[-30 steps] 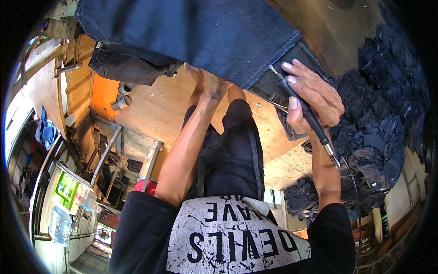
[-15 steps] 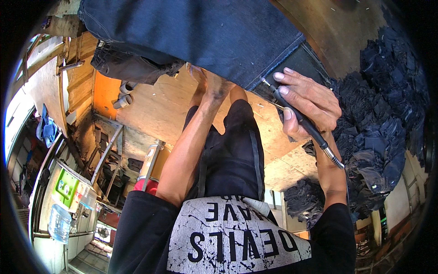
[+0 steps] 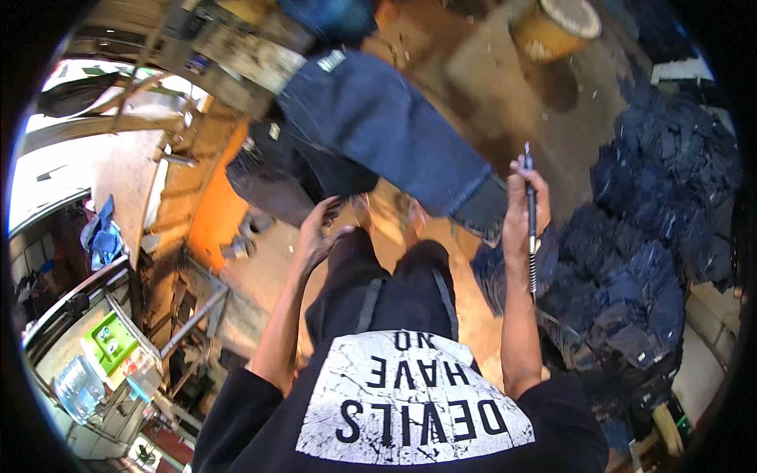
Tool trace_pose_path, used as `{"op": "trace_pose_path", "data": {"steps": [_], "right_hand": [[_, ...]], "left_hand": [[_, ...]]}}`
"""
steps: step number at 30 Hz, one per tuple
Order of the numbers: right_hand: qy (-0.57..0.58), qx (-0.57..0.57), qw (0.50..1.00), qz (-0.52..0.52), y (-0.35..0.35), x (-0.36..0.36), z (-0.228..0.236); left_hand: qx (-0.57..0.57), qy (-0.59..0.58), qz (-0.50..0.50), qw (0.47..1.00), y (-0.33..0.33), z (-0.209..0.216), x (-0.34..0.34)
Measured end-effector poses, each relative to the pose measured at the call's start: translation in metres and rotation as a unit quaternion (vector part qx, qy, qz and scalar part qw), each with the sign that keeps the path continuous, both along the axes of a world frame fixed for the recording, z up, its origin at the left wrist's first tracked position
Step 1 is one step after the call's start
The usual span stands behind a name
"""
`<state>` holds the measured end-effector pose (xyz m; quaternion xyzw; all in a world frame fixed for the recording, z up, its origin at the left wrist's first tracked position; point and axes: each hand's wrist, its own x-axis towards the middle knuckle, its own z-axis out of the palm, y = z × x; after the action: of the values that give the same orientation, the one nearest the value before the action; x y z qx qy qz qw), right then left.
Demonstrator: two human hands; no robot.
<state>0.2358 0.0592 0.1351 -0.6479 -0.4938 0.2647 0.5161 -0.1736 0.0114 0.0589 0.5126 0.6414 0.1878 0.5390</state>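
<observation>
My right hand (image 3: 520, 206) is closed around a black pen-shaped rotary tool (image 3: 531, 197) with a thin metal tip pointing away from me. A coiled metal sleeve leads from its rear end along my forearm. The tool is apart from the dark blue jeans (image 3: 394, 130), whose leg lies stretched out before me with its hem end near my right hand. My left hand (image 3: 319, 232) is open, thumb and fingers apart, with nothing seen in it. It is nearest to a black garment (image 3: 276, 177) hanging beside the jeans.
A large heap of dark denim (image 3: 631, 236) fills the right side. A yellow bucket (image 3: 556, 31) stands at the far right. On the left are an orange panel (image 3: 218, 201), a metal frame (image 3: 193, 322), a green tray (image 3: 109, 344) and a clear blue water jug (image 3: 79, 388).
My left hand has come out from beneath the jeans leg and moved left. My right hand has drawn the tool off the hem, tip turned away. The view takes in more of the far side.
</observation>
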Motion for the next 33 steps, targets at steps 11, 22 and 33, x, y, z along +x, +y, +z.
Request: {"op": "trace_pose_path", "data": {"steps": [11,22,33], "right_hand": [[-0.108,-0.138,0.981,-0.077,-0.021,-0.002,-0.019],[0.088,-0.059,0.991,-0.076,-0.072,0.053,-0.059],[-0.359,-0.009,0.897,-0.259,-0.012,0.279,-0.035]], "left_hand": [[0.282,0.131,0.010,0.950,0.207,0.009,-0.067],[0.406,0.189,-0.078,0.891,0.153,0.042,-0.023],[0.330,0.121,-0.060,0.934,0.088,0.047,0.264]]}}
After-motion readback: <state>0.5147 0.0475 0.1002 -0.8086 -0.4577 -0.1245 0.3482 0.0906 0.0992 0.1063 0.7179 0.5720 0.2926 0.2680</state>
